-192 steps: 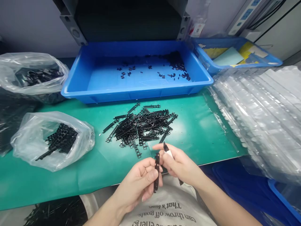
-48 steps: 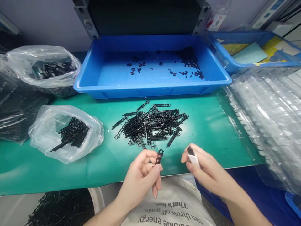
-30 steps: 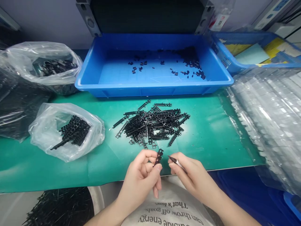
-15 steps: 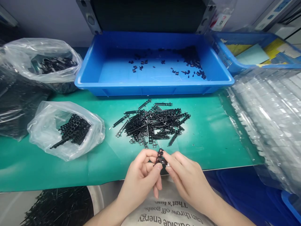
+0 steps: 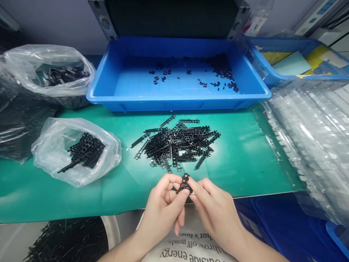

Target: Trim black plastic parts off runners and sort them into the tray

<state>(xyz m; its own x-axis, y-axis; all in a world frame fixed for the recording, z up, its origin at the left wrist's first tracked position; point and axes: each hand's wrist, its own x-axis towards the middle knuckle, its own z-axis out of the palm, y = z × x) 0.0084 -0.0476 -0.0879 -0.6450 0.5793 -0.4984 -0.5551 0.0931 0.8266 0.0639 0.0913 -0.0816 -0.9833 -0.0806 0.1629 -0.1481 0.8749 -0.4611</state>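
Near the front edge of the green mat, my left hand (image 5: 166,203) is closed on a small black plastic part (image 5: 185,182), pinched between thumb and fingers. The part's top end shows ring-shaped openings. My right hand (image 5: 214,207) meets it from the other side, index finger and thumb pressed against the part. Its lower end is partly hidden by my fingers. Just beyond my hands lies a loose pile of black plastic strips (image 5: 177,142) with rings along them.
Behind the pile stands a blue tray (image 5: 177,97) with small black pieces inside. Plastic bags (image 5: 109,160) of black parts are at left. Clear plastic trays (image 5: 313,145) are stacked at right, below a blue basket (image 5: 261,69). A round tub (image 5: 113,227) of thin black pieces sits lower left.
Both hands shift very slightly, the right one a little down and left, with the black part still between them. The pile and containers stay as they were.
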